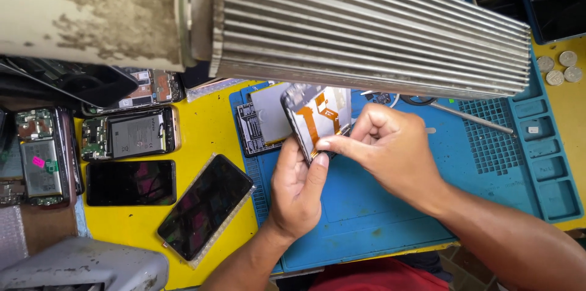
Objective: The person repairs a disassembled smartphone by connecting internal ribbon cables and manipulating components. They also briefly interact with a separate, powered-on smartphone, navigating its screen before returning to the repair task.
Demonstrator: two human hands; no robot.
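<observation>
Orange-ribboned phone screen [317,117]: 1, clamped by fingers of both hands [297,190] [390,154] | coins [561,68]: 4

Blue gridded mat [488,144] on a yellow table [207,132], orange ribbon cable [320,117].

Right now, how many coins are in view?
3, clustered on the yellow table past the blue mat's right edge: coins at. A fourth may overlap them.

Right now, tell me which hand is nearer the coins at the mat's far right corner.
The right hand. It sits on the blue mat, down-left of the coins, pinching the phone frame. The left hand is further left, under the frame.
</observation>
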